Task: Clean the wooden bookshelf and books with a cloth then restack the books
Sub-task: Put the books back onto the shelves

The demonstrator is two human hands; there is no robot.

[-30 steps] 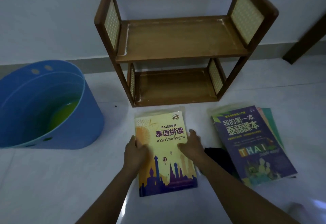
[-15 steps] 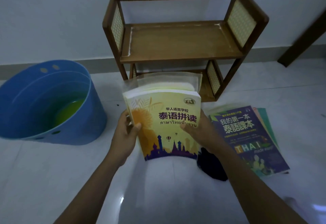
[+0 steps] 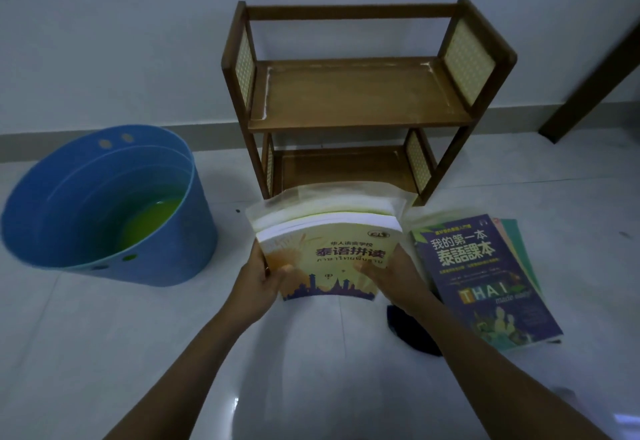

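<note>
A yellow book [image 3: 332, 249] in a clear plastic sleeve is held off the floor, tilted toward the wooden bookshelf [image 3: 356, 93]. My left hand [image 3: 261, 282] grips its left edge and my right hand [image 3: 391, 275] grips its right edge. Both shelves of the bookshelf are bare. A purple book [image 3: 481, 280] lies on top of a small stack on the floor to the right. A dark cloth [image 3: 412, 334] lies on the floor under my right forearm, partly hidden.
A blue bucket [image 3: 138, 259] with yellow-green liquid stands on the white tiled floor at the left. The bookshelf stands against the pale wall. A dark wooden post [image 3: 595, 72] leans at the far right.
The yellow book lay flat on the floor one second ago. Both hands have lifted it and carried it forward, toward the lower shelf.
</note>
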